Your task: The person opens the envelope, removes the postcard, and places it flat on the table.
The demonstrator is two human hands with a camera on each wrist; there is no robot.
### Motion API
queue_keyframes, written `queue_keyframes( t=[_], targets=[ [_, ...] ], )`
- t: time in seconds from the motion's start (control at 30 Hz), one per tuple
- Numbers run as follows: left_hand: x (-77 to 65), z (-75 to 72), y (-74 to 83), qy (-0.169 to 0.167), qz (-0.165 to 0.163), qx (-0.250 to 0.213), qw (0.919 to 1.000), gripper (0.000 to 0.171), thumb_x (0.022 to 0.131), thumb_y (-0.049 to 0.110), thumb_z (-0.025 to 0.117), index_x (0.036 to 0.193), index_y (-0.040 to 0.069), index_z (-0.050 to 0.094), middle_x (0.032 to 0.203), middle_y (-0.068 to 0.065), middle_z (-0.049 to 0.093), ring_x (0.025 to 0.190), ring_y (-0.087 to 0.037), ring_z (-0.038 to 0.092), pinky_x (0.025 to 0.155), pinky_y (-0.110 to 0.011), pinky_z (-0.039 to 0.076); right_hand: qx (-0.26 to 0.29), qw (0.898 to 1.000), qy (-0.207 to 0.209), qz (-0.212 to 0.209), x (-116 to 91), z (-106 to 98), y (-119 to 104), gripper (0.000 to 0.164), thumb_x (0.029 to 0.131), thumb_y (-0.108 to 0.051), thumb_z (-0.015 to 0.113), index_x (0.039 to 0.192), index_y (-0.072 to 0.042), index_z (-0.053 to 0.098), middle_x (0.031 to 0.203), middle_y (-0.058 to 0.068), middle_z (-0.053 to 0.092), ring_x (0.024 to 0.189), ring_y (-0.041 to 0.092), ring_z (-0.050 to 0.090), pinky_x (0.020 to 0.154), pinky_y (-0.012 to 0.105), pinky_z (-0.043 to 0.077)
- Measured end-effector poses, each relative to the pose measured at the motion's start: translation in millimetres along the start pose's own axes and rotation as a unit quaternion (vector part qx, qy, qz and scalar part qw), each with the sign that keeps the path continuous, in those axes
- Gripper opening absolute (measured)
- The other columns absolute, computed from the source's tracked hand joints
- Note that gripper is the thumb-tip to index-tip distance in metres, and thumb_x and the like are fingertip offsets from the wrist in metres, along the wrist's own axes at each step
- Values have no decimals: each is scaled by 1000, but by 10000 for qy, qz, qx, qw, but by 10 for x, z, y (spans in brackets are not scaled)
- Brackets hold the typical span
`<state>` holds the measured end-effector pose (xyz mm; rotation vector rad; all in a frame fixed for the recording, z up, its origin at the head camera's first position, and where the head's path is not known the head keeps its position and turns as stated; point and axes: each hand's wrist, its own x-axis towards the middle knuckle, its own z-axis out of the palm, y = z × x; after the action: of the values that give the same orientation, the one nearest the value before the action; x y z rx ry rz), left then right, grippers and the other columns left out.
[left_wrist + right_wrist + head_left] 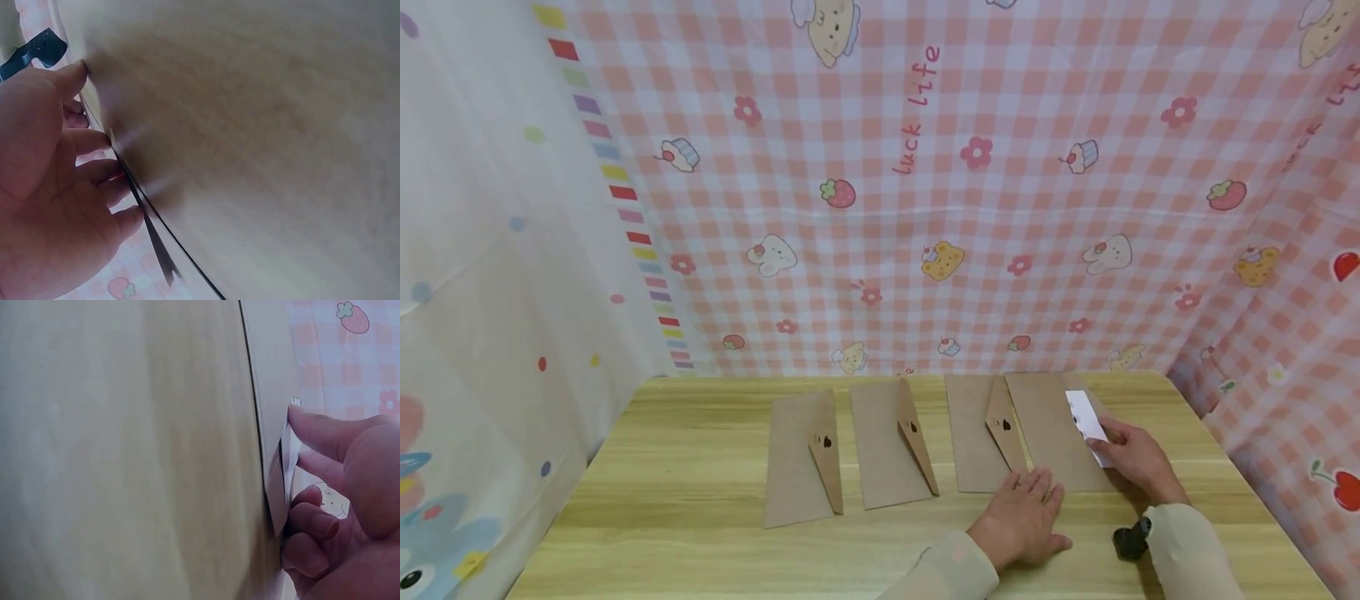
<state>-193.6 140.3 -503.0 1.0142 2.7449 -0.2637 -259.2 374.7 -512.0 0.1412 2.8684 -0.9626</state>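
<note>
Brown paper envelopes lie in a row on the table, flaps on their right sides. My right hand [1138,457] pinches a white paper strip [1084,421] between thumb and fingers, over the flap side of the rightmost envelope [1043,433]. The strip has small dark marks along its left edge. In the right wrist view, the white strip [289,450] shows edge-on under the thumb. My left hand [1022,517] lies palm down with fingers spread, fingertips at the near edges of the two rightmost envelopes. The left wrist view shows its fingers [94,142] extended at the table surface.
Three more envelopes, the left [793,467], the middle [883,454] and the right one [973,442], have raised flaps with dark heart-like marks. A small black device [1129,540] is beside my right sleeve. A pink checked cloth [880,217] hangs behind the wooden table [685,483].
</note>
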Motion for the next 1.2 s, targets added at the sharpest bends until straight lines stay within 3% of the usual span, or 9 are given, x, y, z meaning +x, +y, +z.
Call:
queue_keyframes(
  t=[0.37,0.67,0.93,1.2],
  targets=[
    [-5,-15,-7,-19,14,-126,9999,69,96,69,37,156,38,26,162,16,21,148,0,17,119,-26,20,554,9980,214,193,-10,-19,-44,58,94,-19,63,141,10,44,129,41,49,107,45,53,90,54,45],
    [4,-3,-9,-43,11,-100,9999,69,96,70,36,156,38,25,162,16,19,148,-1,16,119,-26,20,810,9953,133,522,-11,-49,-62,56,96,-19,60,142,8,42,134,41,43,114,47,48,97,60,40],
    [7,-4,-7,-18,-3,-114,9999,69,95,70,37,155,38,27,162,17,20,148,0,17,119,-26,21,921,9934,229,643,31,-22,-44,65,94,-27,67,141,9,42,132,38,46,106,40,52,84,44,45],
    [-2,-4,0,-3,-23,-20,10000,69,95,70,36,156,39,26,162,17,20,148,0,17,119,-26,21,1108,9900,250,839,35,-11,-58,60,92,-18,67,140,10,42,131,36,45,107,40,49,85,43,44]
  ],
)
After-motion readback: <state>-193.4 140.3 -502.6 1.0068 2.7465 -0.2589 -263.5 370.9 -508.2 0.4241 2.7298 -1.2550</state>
